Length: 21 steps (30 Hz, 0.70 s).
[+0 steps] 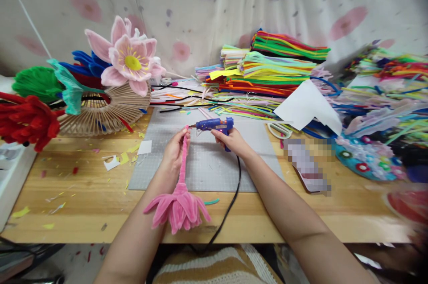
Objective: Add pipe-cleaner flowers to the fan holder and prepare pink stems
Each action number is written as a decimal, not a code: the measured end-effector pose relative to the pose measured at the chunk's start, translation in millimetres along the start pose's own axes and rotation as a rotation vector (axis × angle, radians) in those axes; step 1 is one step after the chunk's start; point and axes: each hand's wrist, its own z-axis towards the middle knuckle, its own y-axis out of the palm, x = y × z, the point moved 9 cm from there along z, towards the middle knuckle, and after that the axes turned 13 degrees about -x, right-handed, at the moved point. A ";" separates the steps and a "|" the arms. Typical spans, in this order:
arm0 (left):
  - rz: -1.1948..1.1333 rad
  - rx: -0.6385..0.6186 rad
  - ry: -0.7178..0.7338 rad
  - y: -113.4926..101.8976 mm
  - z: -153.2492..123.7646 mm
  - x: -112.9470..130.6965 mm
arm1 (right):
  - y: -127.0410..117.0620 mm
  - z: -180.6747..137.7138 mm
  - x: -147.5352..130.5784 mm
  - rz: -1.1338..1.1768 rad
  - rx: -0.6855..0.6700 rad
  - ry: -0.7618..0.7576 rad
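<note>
A pink pipe-cleaner flower [179, 212] hangs head down from my left hand [175, 150], whose fingers are closed round the far end of its fuzzy stem. My right hand [230, 141] grips a blue hot glue gun [212, 124] by its handle. The gun points left, and its nozzle meets or nearly meets the stem's end at my left fingertips; contact is too small to tell. A clear glue stick juts from the gun's back. Its black cord [238, 195] runs down over the table edge. Beneath both hands lies a grey cutting mat [210, 168].
Bundles of coloured pipe cleaners [281, 65] are stacked at the back. A wooden fan-like basket [103, 112] and finished flowers [130, 59] stand left. White paper [309, 105], scissors [280, 131] and a blurred-out object [307, 166] lie right. Scraps dot the wooden table [80, 203].
</note>
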 end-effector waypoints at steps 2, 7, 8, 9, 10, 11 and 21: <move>0.008 -0.005 0.000 0.6 -0.1 0.1 | 0.2 0.2 -0.4 0.008 0.000 -0.008; 0.026 0.001 0.011 2.4 -1.6 0.7 | -0.1 0.7 0.0 0.011 0.004 -0.012; 0.035 0.002 0.015 3.0 -2.1 1.0 | -0.3 0.6 0.0 0.008 0.004 -0.013; 0.045 0.002 0.021 3.6 -2.6 1.2 | -0.3 0.5 -0.3 0.002 0.003 -0.014; 0.056 0.000 0.027 4.2 -3.0 1.6 | -0.5 0.2 -0.6 -0.002 0.004 -0.014; 0.068 -0.002 0.036 4.8 -3.3 2.0 | -0.8 -0.1 -1.2 -0.006 0.005 -0.016; 0.106 -0.007 0.067 5.9 -4.7 4.0 | -2.3 -0.8 -0.8 -0.024 0.010 -0.016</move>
